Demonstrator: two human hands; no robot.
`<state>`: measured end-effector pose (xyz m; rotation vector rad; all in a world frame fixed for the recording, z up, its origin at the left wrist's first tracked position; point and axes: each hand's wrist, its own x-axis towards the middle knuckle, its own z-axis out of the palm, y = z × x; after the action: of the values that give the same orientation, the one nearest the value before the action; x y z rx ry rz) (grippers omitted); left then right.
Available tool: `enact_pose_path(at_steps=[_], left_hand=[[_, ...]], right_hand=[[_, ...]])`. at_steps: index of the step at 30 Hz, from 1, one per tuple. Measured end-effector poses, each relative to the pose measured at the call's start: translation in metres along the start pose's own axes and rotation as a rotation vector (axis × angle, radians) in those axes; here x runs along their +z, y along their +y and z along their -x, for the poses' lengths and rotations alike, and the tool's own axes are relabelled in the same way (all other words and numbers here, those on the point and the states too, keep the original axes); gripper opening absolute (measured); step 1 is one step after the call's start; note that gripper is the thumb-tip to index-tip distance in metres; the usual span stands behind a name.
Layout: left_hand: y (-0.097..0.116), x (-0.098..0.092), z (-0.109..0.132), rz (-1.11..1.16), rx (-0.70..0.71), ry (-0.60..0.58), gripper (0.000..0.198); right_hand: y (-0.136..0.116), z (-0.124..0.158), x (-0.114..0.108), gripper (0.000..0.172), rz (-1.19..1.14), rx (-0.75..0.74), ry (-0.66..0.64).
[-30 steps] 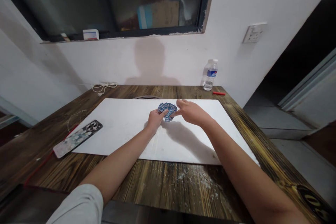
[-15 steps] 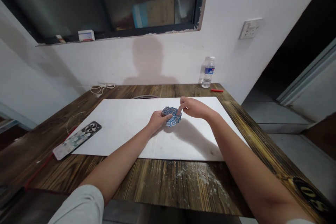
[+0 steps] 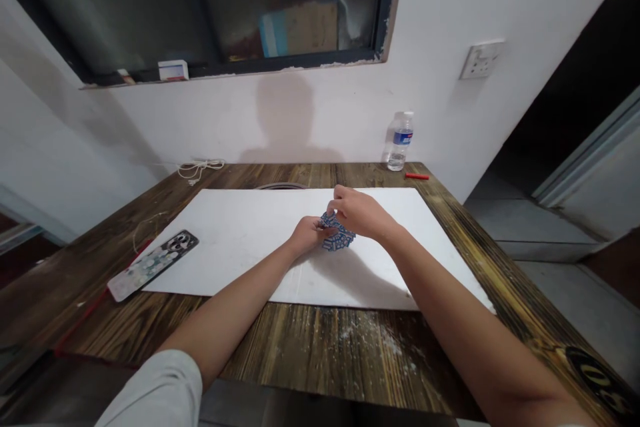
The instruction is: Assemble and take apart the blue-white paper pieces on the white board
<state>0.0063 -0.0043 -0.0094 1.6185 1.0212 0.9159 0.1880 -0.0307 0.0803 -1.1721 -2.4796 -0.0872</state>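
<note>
A round fan of blue-and-white playing cards (image 3: pixel 340 237) is held over the white board (image 3: pixel 240 240). My left hand (image 3: pixel 306 236) grips it from the left, its thumb lying across the cards near their centre. From above and to the right, my right hand (image 3: pixel 350 208) reaches over the fan with curled fingers. Its index finger and thumb pinch at the upper edge of the cards and cover part of them. The printing on the cards is too small to read.
A phone in a patterned case (image 3: pixel 154 265) lies on the board's left edge. At the back of the wooden table (image 3: pixel 310 347) are a white cable (image 3: pixel 200 165), a water bottle (image 3: pixel 400 143) and a red stick-like object (image 3: pixel 417 176). A wall with a window stands behind.
My right hand has shifted left, from the right side of the card fan to its upper edge. The fan has turned and now shows more on its lower right. The view has moved slightly.
</note>
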Motion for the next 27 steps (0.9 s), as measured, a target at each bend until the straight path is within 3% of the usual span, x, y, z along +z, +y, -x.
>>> enact_pose_path(at_steps=[3,6,10,16,21,27], left_hand=[[0.001,0.001,-0.001,-0.004,-0.017,0.081,0.036],[-0.001,0.003,-0.003,0.145,-0.036,0.152,0.041],[-0.007,-0.001,-0.010,0.236,0.000,0.348,0.046],[-0.006,-0.022,-0.015,0.142,0.009,0.896,0.043],[-0.006,-0.027,-0.016,0.238,-0.086,0.933,0.044],[-0.010,-0.030,-0.019,0.292,-0.108,0.942,0.041]], right_hand=[[-0.001,-0.001,0.001,0.037,-0.115,-0.008,0.148],[0.005,-0.003,0.007,0.043,-0.255,0.020,0.382],[0.024,-0.004,0.025,0.039,-0.408,0.186,0.602],[0.061,0.012,0.071,0.033,-0.452,0.530,0.564],[0.077,0.022,0.097,0.032,-0.419,0.750,0.384],[0.077,0.020,0.101,0.030,-0.370,0.732,0.310]])
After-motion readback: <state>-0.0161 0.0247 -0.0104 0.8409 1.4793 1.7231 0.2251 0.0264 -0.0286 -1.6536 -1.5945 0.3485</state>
